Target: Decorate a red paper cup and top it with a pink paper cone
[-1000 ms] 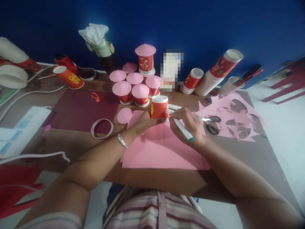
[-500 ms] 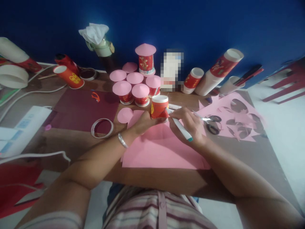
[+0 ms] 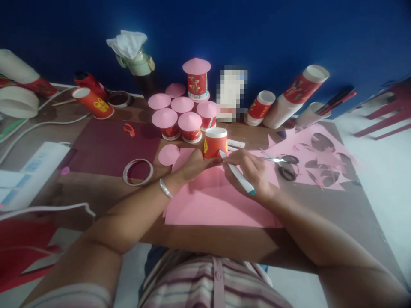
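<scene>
A red paper cup (image 3: 215, 141) with yellow print and a white upper rim is gripped at its lower left side by my left hand (image 3: 195, 164). In my right hand (image 3: 252, 169) is a white marker pen (image 3: 239, 177) with a teal end, slanted so that its tip meets the front of the cup. Both hands are over a stack of pink paper sheets (image 3: 221, 205). A pink paper disc (image 3: 169, 155) lies left of the cup. Close behind stand several red cups with pink cone roofs (image 3: 189, 122), one of them raised at the back (image 3: 197, 81).
Scissors (image 3: 287, 160) lie right of my right hand beside cut pink scraps (image 3: 324, 158). A tape ring (image 3: 138, 172) is on the left near a dark red sheet (image 3: 96, 147). Stacked paper cups (image 3: 292, 96) and a pen holder (image 3: 311, 115) stand back right. White cables (image 3: 48, 208) cross the left.
My right hand and the marker pen have shifted slightly left, and the tip now sits further across the cup's front. My left hand and the cup have hardly moved.
</scene>
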A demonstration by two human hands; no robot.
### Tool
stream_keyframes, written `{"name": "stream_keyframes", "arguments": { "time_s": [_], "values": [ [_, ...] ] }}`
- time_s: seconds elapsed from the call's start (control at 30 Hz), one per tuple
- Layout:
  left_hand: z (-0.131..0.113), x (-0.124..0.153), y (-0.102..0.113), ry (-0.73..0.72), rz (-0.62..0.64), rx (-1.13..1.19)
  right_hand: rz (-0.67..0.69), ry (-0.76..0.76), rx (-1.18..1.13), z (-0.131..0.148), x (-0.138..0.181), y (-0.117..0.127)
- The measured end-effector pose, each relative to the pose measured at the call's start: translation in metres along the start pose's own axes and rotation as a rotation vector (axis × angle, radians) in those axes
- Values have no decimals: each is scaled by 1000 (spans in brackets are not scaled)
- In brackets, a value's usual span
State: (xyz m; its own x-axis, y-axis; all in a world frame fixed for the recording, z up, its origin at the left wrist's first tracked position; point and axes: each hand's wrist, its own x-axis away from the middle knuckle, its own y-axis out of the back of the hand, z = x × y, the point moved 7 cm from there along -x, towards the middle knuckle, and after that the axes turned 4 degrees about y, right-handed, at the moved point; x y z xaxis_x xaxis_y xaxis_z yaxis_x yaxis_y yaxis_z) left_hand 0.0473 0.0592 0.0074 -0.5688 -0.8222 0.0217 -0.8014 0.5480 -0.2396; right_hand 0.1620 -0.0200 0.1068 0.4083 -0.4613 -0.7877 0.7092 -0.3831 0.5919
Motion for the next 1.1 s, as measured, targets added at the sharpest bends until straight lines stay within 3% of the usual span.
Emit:
{"name": "stream_keyframes", "arguments": {
  "time_s": [1.1],
  "values": [
    [-5,1,-1,14,-8,-37,-29,-76,50,-12,-3,9]
  ]
}}
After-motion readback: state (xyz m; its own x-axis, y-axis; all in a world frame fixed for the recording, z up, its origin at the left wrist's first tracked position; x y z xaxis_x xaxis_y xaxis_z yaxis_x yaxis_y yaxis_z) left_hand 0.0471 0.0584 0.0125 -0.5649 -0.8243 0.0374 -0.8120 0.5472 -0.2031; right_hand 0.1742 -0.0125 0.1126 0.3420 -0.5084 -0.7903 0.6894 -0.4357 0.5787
